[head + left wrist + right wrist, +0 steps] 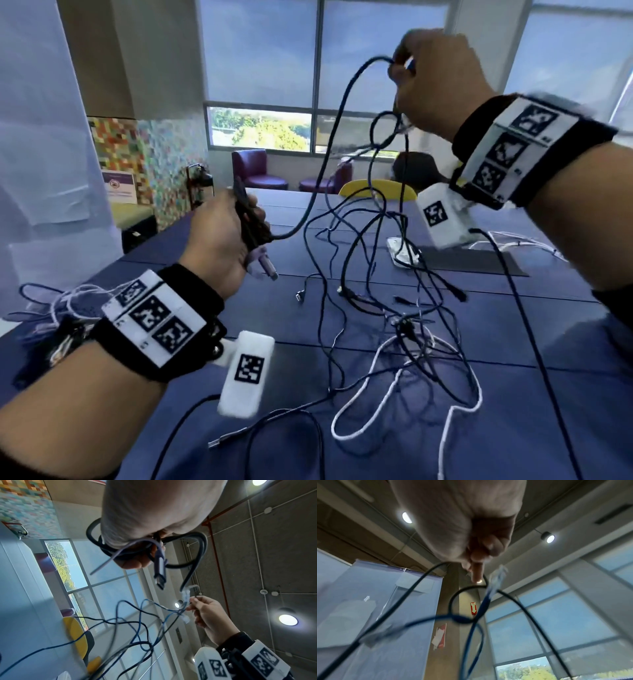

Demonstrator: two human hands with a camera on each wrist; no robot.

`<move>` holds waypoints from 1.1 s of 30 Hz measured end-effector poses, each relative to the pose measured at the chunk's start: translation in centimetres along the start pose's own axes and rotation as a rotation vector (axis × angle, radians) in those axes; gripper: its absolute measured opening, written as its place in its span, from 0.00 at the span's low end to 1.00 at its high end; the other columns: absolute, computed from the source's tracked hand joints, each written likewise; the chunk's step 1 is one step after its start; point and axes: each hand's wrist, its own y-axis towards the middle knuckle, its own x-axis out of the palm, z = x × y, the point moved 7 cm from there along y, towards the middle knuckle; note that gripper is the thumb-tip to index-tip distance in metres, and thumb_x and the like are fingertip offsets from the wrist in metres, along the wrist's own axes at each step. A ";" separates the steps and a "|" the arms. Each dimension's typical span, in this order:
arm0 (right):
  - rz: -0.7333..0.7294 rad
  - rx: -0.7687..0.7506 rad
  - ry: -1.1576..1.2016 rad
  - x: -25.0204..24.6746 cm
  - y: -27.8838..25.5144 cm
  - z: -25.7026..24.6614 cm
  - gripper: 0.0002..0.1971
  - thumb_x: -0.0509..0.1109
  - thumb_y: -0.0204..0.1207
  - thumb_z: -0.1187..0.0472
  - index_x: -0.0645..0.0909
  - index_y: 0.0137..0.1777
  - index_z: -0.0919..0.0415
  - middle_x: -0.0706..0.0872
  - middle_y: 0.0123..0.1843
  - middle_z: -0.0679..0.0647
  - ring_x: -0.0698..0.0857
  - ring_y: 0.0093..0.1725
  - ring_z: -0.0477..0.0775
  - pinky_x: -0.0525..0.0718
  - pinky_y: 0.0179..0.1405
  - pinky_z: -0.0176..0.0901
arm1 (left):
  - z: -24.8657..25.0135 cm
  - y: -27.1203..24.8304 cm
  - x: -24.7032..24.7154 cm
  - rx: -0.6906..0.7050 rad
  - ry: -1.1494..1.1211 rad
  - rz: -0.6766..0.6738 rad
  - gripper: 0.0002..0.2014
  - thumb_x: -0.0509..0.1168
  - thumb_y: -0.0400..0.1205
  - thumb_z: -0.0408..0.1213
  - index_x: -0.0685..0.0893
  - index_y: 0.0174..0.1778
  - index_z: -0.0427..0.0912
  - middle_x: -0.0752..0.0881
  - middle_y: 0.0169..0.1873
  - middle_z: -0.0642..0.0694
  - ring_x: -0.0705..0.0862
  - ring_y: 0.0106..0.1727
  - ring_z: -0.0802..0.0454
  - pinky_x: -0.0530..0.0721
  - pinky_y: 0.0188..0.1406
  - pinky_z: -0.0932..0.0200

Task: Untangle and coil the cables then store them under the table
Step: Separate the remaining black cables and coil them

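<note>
- The thin dark blue round cable [329, 150] is the one being worked: it runs in a slack arc from the left grip up to the right grip, clear of the bench
- The left hand [219, 236] is closed round a small bundle of dark coils [185, 550] already wound, with a grey flat metal-tipped plug [160, 572] hanging just below the grip
- The right hand [442, 78] is held higher, fingertips pinching the dark blue cable where it knots with other strands just below the grip
- The step looks like untangling mid-coil; next, the knot under the right grip needs freeing so more length can feed to the left
- Beneath both grips, a loose tangle of black and white cables [404, 342] lies on the dark blue bench [565, 394], some strands lifted toward the right grip
</note>
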 end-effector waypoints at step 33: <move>-0.341 0.060 0.208 3.7 -4.1 1.9 0.05 0.68 0.83 0.56 0.83 0.49 0.55 0.89 0.38 0.51 0.86 0.35 0.47 0.84 0.40 0.39 | -4.2 -0.5 1.1 -0.093 0.787 -0.049 0.31 0.67 0.78 0.42 0.68 0.78 0.42 0.74 0.69 0.46 0.76 0.62 0.49 0.72 0.55 0.54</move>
